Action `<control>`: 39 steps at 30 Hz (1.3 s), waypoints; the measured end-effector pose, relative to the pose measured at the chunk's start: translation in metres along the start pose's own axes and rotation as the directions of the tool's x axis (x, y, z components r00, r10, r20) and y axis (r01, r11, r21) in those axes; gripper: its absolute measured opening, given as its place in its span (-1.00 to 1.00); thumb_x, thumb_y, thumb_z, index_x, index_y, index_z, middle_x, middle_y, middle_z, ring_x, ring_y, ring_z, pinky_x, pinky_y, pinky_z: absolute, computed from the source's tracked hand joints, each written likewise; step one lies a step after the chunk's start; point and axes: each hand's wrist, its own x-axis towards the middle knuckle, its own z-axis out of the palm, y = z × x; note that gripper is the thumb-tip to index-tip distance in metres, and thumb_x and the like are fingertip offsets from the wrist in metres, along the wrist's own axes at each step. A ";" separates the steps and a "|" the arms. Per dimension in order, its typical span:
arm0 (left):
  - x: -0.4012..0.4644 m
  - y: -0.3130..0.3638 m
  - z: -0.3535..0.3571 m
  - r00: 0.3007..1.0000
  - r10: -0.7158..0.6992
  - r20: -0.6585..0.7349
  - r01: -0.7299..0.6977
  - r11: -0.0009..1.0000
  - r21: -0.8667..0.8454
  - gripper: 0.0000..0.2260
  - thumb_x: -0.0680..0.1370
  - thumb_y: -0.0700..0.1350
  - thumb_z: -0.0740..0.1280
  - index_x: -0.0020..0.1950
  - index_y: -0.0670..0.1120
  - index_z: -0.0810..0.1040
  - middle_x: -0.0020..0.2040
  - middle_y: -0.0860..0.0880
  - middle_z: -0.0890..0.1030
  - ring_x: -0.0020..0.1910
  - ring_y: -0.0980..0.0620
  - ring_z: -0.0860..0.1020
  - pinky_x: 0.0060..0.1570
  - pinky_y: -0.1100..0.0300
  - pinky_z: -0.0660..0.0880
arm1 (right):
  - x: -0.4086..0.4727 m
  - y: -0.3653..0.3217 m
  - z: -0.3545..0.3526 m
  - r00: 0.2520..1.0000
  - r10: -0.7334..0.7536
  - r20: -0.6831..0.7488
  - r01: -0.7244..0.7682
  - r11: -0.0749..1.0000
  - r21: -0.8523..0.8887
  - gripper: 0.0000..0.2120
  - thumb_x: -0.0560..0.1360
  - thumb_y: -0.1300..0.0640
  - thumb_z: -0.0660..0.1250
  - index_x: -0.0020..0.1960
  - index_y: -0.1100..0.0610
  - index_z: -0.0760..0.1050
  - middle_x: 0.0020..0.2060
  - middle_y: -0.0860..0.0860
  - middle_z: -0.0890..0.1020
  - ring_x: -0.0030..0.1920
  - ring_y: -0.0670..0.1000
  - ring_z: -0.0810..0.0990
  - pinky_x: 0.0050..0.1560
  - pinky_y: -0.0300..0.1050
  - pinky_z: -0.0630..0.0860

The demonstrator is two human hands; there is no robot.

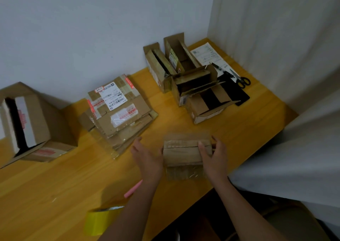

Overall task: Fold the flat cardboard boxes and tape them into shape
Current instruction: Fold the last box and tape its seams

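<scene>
A: From the head view, which step is this?

B: Shaping, I'd say. A small box (184, 153) sits near the front edge of the wooden table (55, 185). The left hand (147, 158) lies flat and open against its left side; the right hand (214, 157) curls over its right end, thumb on top.

A: And the flaps?

B: They look closed, seam across the top, with glossy tape already on the near face.

A: Next?

B: Probably taping that seam. The yellow tape roll (100, 220) lies nearer the person, to the left, well apart from the box, so one hand must let go while the other keeps the flaps down. The flat stack (117, 110) waits behind
</scene>
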 end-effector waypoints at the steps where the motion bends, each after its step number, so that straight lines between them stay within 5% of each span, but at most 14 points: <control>1: -0.001 -0.001 -0.002 0.993 0.116 0.019 -0.116 0.993 0.035 -0.65 0.49 -0.26 0.44 0.25 -0.16 0.48 0.15 -0.13 0.49 0.08 -0.07 0.48 -0.03 0.19 0.40 | -0.001 -0.001 0.000 0.999 -0.048 0.003 0.048 0.999 -0.009 -0.41 0.55 -0.19 0.25 0.49 -0.01 0.22 0.25 -0.06 0.37 0.23 -0.08 0.39 0.07 -0.17 0.39; 3: -0.006 0.002 -0.002 0.967 0.235 0.094 -0.241 0.969 0.053 -0.85 0.57 -0.30 0.29 0.04 -0.14 0.62 -0.07 -0.05 0.61 -0.13 0.02 0.53 -0.24 0.31 0.33 | -0.003 -0.001 0.002 0.988 -0.152 0.034 0.154 0.983 -0.098 -0.44 0.60 -0.17 0.16 0.55 -0.14 0.10 0.27 -0.07 0.33 0.19 -0.13 0.32 0.07 -0.19 0.37; 5: -0.011 0.010 0.001 0.965 0.229 0.127 -0.242 0.966 0.096 -0.79 0.63 -0.22 0.20 -0.04 -0.12 0.63 -0.23 0.00 0.58 -0.31 0.12 0.45 -0.38 0.35 0.27 | -0.002 0.000 0.006 0.979 -0.187 0.087 0.202 0.956 -0.214 -0.49 0.62 -0.19 0.02 0.54 -0.21 0.05 0.29 0.01 0.36 0.18 -0.03 0.37 0.07 -0.13 0.41; 12: -0.003 0.010 0.010 0.943 0.129 0.305 -0.183 0.971 0.156 -0.74 0.67 -0.02 0.12 -0.14 -0.10 0.44 -0.28 0.00 0.43 -0.33 0.08 0.36 -0.41 0.26 0.20 | 0.003 0.006 0.007 0.963 -0.179 0.203 0.226 0.945 -0.237 -0.45 0.61 -0.22 -0.08 0.56 -0.21 -0.13 0.44 0.01 0.31 0.34 0.07 0.32 0.24 -0.01 0.36; 15: -0.004 0.011 0.011 0.914 0.086 0.397 -0.087 0.996 -0.016 -0.70 0.69 -0.02 0.08 0.24 -0.13 0.50 0.04 -0.01 0.55 -0.08 0.04 0.49 -0.16 0.24 0.41 | 0.004 0.004 0.006 0.965 -0.136 0.223 0.177 0.969 -0.174 -0.42 0.61 -0.20 -0.02 0.53 -0.25 -0.23 0.46 0.01 0.27 0.38 0.08 0.27 0.27 -0.03 0.30; 17: -0.004 0.010 0.011 0.894 -0.001 0.448 0.060 0.991 -0.118 -0.58 0.69 0.03 0.02 0.50 -0.09 0.30 0.35 -0.05 0.45 0.24 -0.05 0.46 0.19 0.07 0.45 | 0.003 0.001 0.005 0.965 -0.100 0.243 0.128 0.986 -0.104 -0.39 0.61 -0.20 0.03 0.49 -0.28 -0.29 0.50 0.01 0.21 0.44 0.09 0.20 0.34 0.02 0.26; 19: -0.002 0.009 0.012 0.866 -0.056 0.497 0.156 0.974 -0.163 -0.52 0.67 0.11 -0.02 0.57 -0.01 0.15 0.49 -0.05 0.30 0.41 -0.10 0.34 0.38 -0.05 0.33 | 0.002 -0.002 0.001 0.961 -0.059 0.271 0.067 0.997 -0.021 -0.27 0.56 -0.26 0.14 0.50 -0.27 -0.31 0.54 -0.05 0.10 0.50 0.08 0.11 0.42 0.08 0.17; 22: 0.000 0.014 0.010 0.820 -0.069 0.568 0.230 0.948 -0.218 -0.43 0.63 0.18 0.10 0.58 0.01 0.09 0.50 0.01 0.26 0.43 -0.09 0.31 0.39 -0.07 0.33 | 0.002 -0.008 -0.003 0.962 0.021 0.273 -0.015 1.000 -0.024 0.02 0.35 -0.41 0.33 0.54 -0.24 -0.27 0.50 -0.08 0.13 0.47 0.06 0.14 0.39 0.10 0.24; 26: -0.004 0.012 0.013 0.878 0.036 0.478 0.104 0.959 -0.264 -0.51 0.58 0.04 0.31 0.47 -0.02 0.27 0.27 0.04 0.48 0.09 0.13 0.51 -0.01 0.26 0.51 | 0.000 -0.006 0.003 0.981 -0.023 0.193 0.043 0.994 -0.099 -0.12 0.41 -0.38 0.30 0.55 -0.15 -0.08 0.44 -0.04 0.23 0.38 0.05 0.25 0.28 0.00 0.32; 29: -0.004 0.003 0.012 0.883 0.075 0.464 0.017 0.981 -0.191 -0.48 0.60 0.19 0.12 0.49 -0.03 0.30 0.31 0.01 0.48 0.16 0.04 0.51 0.13 0.10 0.52 | 0.002 0.004 0.005 0.984 -0.109 0.139 0.122 0.989 -0.083 -0.40 0.59 -0.22 0.12 0.55 -0.10 0.03 0.48 -0.05 0.25 0.43 0.02 0.27 0.33 -0.05 0.30; 32: 0.001 0.001 0.004 0.853 0.088 0.514 0.009 0.983 -0.184 -0.53 0.65 0.13 0.02 0.49 -0.05 0.32 0.33 0.01 0.46 0.17 0.05 0.49 0.08 0.24 0.48 | 0.007 0.004 -0.002 0.981 -0.101 0.164 0.101 0.995 0.009 -0.53 0.64 -0.12 0.08 0.53 -0.12 0.13 0.44 -0.13 0.29 0.41 -0.06 0.29 0.34 -0.08 0.30; 35: 0.001 0.003 0.005 0.910 0.088 0.406 -0.084 0.996 -0.027 -0.47 0.65 0.12 0.07 0.55 -0.13 0.22 0.46 -0.07 0.37 0.37 -0.08 0.40 0.32 0.01 0.40 | 0.015 0.000 -0.008 0.980 -0.108 0.167 0.109 0.994 0.002 -0.57 0.63 -0.04 0.16 0.48 -0.07 0.21 0.37 -0.07 0.32 0.36 -0.03 0.31 0.28 -0.12 0.33; 37: -0.005 0.015 0.008 0.960 0.156 0.232 -0.173 0.983 0.057 -0.57 0.66 0.04 0.13 0.44 -0.19 0.37 0.26 -0.06 0.51 0.27 -0.09 0.48 0.18 0.03 0.45 | 0.020 -0.005 -0.008 0.970 -0.196 0.142 0.212 0.971 -0.111 -0.52 0.60 -0.06 0.23 0.46 -0.01 0.21 0.32 -0.04 0.31 0.34 -0.01 0.28 0.24 -0.16 0.25; 39: -0.010 0.024 0.015 0.961 0.166 0.223 -0.170 0.985 -0.002 -0.73 0.64 0.03 0.20 0.23 -0.11 0.50 -0.03 0.08 0.52 0.03 0.00 0.55 -0.06 0.17 0.45 | 0.020 -0.010 -0.002 0.957 -0.222 0.189 0.245 0.963 -0.114 -0.39 0.53 -0.20 0.28 0.48 -0.03 0.17 0.27 -0.13 0.26 0.28 -0.10 0.25 0.22 -0.19 0.25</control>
